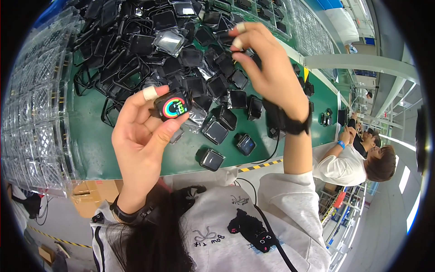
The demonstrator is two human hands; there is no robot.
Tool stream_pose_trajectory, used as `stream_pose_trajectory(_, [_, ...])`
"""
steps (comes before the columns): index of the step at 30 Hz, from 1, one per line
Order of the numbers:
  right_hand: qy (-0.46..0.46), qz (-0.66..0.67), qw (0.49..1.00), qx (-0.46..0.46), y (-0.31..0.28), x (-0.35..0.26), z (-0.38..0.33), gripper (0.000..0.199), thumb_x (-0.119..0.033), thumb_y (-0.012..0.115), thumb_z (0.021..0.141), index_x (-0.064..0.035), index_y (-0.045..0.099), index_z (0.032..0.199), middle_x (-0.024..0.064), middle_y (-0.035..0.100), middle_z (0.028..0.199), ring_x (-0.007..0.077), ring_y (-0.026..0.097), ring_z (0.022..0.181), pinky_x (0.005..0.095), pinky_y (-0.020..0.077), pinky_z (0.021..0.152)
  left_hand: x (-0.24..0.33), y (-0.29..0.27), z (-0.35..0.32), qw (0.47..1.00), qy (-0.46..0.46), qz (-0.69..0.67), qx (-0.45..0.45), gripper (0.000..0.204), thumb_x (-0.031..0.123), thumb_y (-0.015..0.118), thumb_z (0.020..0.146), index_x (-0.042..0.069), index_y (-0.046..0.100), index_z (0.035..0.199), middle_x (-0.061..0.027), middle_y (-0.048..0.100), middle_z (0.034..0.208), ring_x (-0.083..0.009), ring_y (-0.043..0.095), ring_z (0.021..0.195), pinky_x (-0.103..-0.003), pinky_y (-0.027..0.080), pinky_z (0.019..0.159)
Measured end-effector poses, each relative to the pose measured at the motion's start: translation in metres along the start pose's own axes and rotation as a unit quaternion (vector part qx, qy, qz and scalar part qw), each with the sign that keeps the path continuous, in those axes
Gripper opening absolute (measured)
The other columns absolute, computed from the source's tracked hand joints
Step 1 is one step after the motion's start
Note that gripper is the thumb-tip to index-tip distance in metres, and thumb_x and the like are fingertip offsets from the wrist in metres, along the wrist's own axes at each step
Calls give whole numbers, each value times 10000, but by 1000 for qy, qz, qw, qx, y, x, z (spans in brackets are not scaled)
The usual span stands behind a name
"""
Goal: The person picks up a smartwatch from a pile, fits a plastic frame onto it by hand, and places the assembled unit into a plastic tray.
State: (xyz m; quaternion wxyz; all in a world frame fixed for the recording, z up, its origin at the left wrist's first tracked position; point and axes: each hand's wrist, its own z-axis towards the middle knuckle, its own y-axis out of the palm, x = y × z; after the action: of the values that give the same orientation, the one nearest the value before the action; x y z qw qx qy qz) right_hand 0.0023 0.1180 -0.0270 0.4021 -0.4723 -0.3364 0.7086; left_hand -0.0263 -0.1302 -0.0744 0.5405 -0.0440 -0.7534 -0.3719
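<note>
Left hand: raised above the near part of the table (104,156); thumb and fingers of the left hand (138,131) pinch one small square watch (174,106) by its edges; pale cover (150,93) on one finger.
Held watch: front of the pile, tilted, face up; screen lit with coloured rings and green marks.
Right hand: well apart from the left; the right hand (274,68) reaches over the pile's right side, fingers bent, thumb near the fingertips; pale covers (237,44) on two fingers. Cannot tell whether it grips a dark piece there.
Wrists: dark band (131,213) on the left, another black band (297,124) on the right.
Pile: heap of dark square watches (165,65), mostly unlit, some in shiny clear film.
Loose pieces: one watch (212,159) close to the near edge; a second watch (245,144) to its right, showing a bluish screen.
Cable: thin black cable (275,152) curving toward the table edge.
Trays: clear plastic trays (41,104) stacked at left; more trays (312,36) at the far right.
Surroundings: cardboard box (95,199) below the left stack; seated person (342,170) in white at right.
</note>
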Motion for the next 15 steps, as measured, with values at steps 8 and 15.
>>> stream_pose_trajectory(8, [54,49,997,-12,-3,-78,-30,224,15,702,726,-21,631,935,129,559,1043,116,557,615,243,449,537,-16,25,-4,973,-18,-187,-132,490,-98,593,829,-81,398,1278,-178,538,1216,-209,594,1042,-305,510,890])
stream_pose_trajectory(15, [220,342,913,-26,12,-63,-49,275,26,703,762,6,599,1016,89,550,1023,102,561,740,242,471,639,-16,24,-5,985,-80,-125,-85,447,-97,619,813,-87,443,1224,-167,578,1166,-186,597,1035,-272,511,867])
